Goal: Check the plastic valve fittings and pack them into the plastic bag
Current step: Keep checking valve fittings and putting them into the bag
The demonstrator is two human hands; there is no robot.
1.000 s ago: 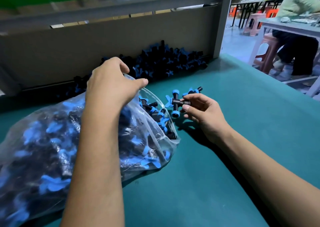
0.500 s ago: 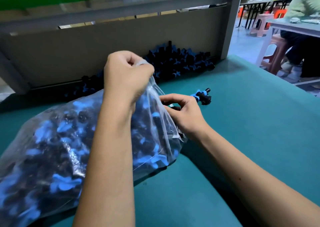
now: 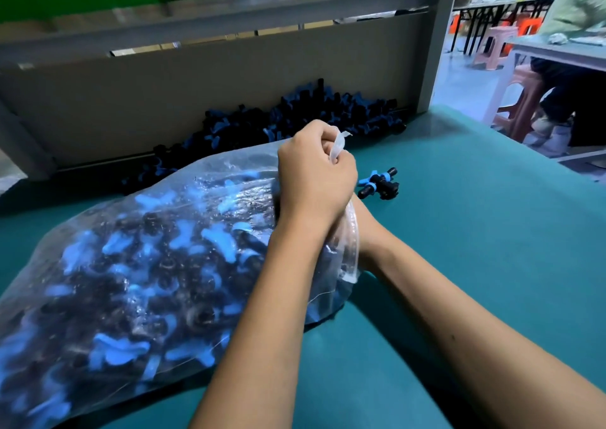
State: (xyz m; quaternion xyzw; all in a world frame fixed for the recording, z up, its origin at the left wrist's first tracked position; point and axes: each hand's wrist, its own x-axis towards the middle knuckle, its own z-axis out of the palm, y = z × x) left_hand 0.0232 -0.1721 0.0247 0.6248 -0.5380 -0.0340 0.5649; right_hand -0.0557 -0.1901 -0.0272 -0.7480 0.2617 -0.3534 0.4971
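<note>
Since last frame my right hand (image 3: pixel 362 231) slid behind bag (image 3: pixel 137 264), grip hidden, can't tell. Left hand (image 3: pixel 314 172) clenched on bag mouth. Bag on surface (image 3: pixel 459 264), spare fittings (image 3: pixel 378 184) beside. Tip: hold mouth high, feed fittings w/o spilling.

No readable text anywhere in this view: no label, brand, number or sign shows on the plastic bag (image 3: pixel 137 264), on the valve fittings (image 3: pixel 378 184) or on the grey back panel (image 3: pixel 164 100) behind the counter (image 3: pixel 459 264)
</note>
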